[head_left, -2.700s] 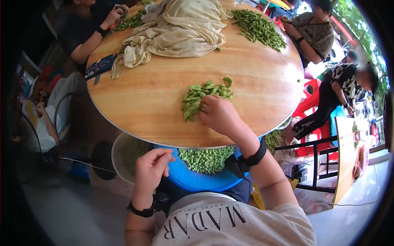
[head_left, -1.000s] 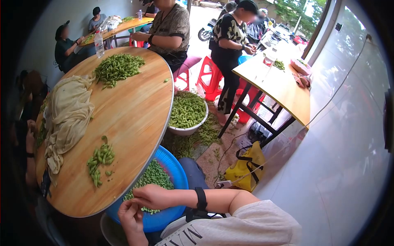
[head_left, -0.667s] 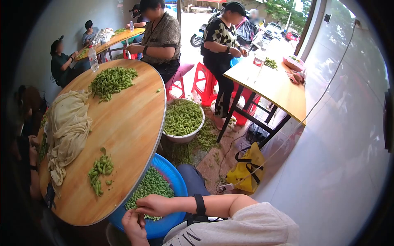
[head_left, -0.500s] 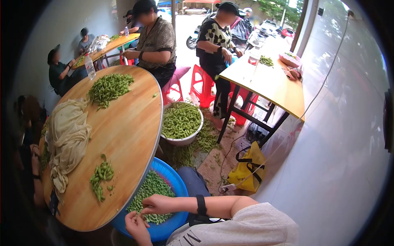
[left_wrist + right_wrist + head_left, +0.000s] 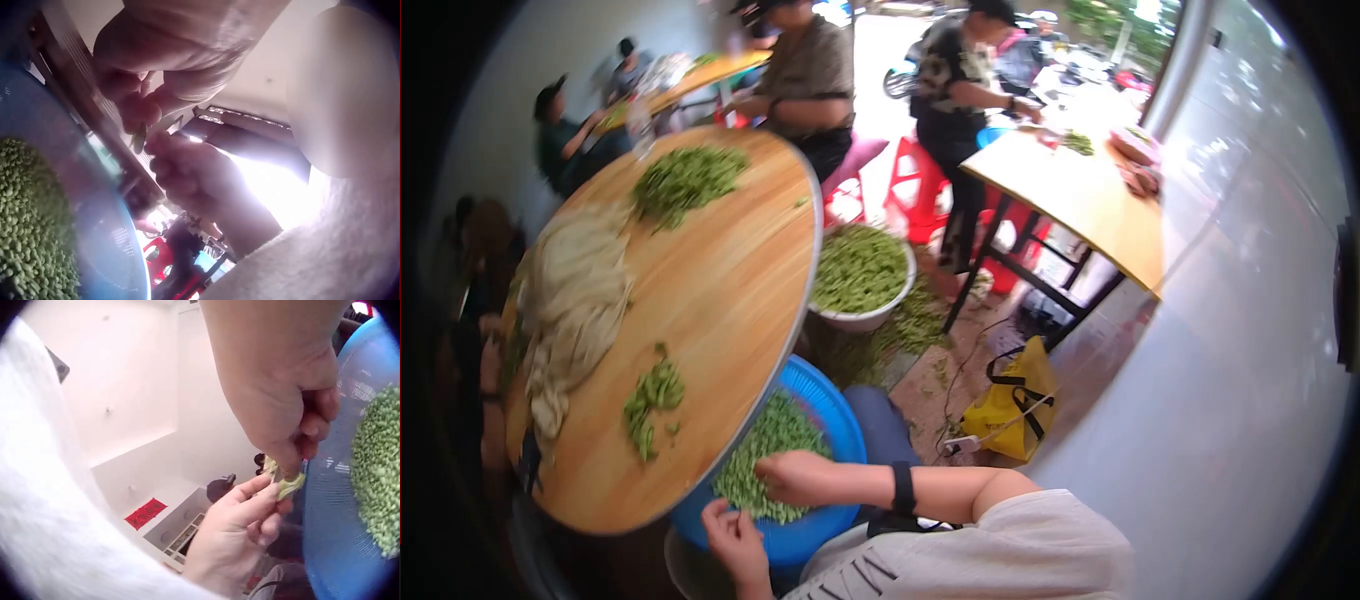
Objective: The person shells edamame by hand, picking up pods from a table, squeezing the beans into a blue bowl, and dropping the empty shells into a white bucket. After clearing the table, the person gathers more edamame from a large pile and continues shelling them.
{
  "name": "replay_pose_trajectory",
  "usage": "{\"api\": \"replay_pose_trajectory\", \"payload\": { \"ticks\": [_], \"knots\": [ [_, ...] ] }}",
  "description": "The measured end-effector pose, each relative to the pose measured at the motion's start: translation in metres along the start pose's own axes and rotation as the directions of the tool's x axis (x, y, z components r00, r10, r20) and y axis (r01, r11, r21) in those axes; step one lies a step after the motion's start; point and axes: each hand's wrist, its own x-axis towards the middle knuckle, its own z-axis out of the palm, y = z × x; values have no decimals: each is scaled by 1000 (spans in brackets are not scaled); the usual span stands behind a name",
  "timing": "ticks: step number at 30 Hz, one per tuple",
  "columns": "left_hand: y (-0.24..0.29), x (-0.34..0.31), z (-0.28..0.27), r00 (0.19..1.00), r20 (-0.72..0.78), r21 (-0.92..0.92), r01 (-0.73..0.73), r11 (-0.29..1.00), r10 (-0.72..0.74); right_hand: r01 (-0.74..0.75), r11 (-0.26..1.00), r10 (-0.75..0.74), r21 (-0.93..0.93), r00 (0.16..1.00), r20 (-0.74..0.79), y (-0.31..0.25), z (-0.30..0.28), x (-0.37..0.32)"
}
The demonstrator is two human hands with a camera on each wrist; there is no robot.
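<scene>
Over a blue plastic basin [image 5: 837, 410] holding shelled green beans [image 5: 785, 435], my two hands work close together. My left hand [image 5: 738, 545] pinches a pale green bean pod [image 5: 291, 486] between thumb and fingertips, as the right wrist view shows. Right at that pod is the thumb of my right hand [image 5: 800, 478], whose other fingers are curled in. The left wrist view has the pod as a small green sliver below the left fingertips. A small pile of pods [image 5: 662, 385] lies on the round wooden table [image 5: 710, 320] beside the basin.
Crumpled cream cloth [image 5: 580, 270] and a larger heap of pods [image 5: 690, 182] occupy the round table. A white tub [image 5: 865, 320] of pods stands on the floor, with a yellow bag [image 5: 1020, 410] farther right. Several people work around other tables.
My right hand has come from the table's pod pile to my left hand above the basin. In the latest head view it sits slightly apart from the left. The head view has swung right.
</scene>
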Motion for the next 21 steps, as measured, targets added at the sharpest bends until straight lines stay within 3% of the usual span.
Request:
{"api": "replay_pose_trajectory", "payload": {
  "ticks": [2,4,6,8,10,14,15,18,19,20,21],
  "knots": [
    [-9,0,1,993,6,15,-115,993,115,85,980,-95,180,994,49,-13,-4,-3],
    [9,-2,2,999,17,-127,-37,991,39,95,960,-115,265,991,64,-23,-5,1],
    [27,-1,3,1000,-12,-254,4,967,-7,-204,817,81,539,966,244,-31,-11,8],
    [30,-1,2,999,-33,-309,4,951,-15,-298,711,81,637,934,347,-37,-14,13],
    [24,-4,1,996,-55,-235,-77,969,66,-397,610,91,686,895,437,-38,-14,19],
    [5,-4,-3,951,-71,138,-289,947,301,-451,654,138,607,860,490,-36,-3,29],
    [4,-4,-5,958,-86,123,-261,957,272,-479,660,163,579,843,512,-37,-1,31],
    [-1,-1,-19,918,-93,299,-344,890,386,-304,886,121,350,880,459,-34,3,34],
    [-5,-3,-32,947,-88,307,-271,912,310,10,990,-59,141,936,346,-33,0,35],
    [-13,-4,-46,952,-155,304,-206,930,262,180,983,-181,30,945,273,-34,-3,37],
    [-30,-6,-63,954,-211,311,-143,940,215,171,984,-145,-48,929,341,-40,-12,40]
  ]
}}
